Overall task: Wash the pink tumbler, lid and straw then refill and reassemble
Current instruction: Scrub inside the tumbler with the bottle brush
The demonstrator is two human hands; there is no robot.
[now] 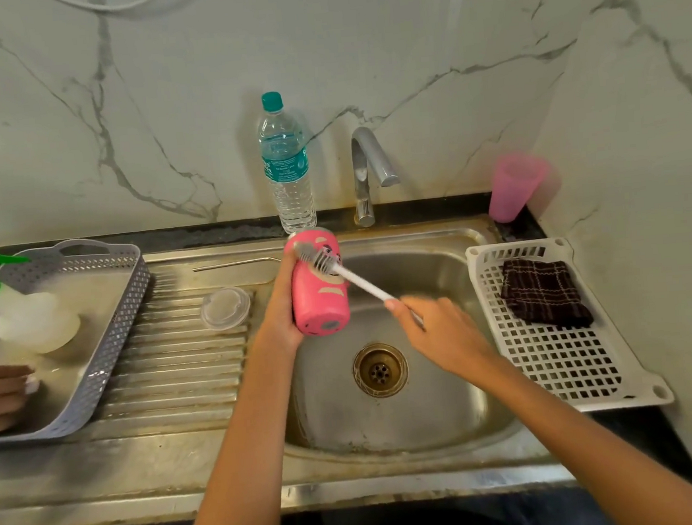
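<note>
Tumbler [318,301] under the brush, held over the sink [429,400] at the centre of the frame.

My left hand [284,308] wraps its fingers round the tumbler's side and holds it tilted above the basin, so drips fall into the bowl and the outer wall faces the brush [336,269]. My right hand [441,333] grips the end of the white handle, fingers curled on it, which lays the bristles across the pink wall near its upper end. The lid [226,313] lies on the drainboard left of centre and the straw [237,264] lies on the ledge behind it; I judge both are waiting for their own wash. A capped bottle [287,167] stands at the back beside the tap [366,169], likely for the refill.
</note>
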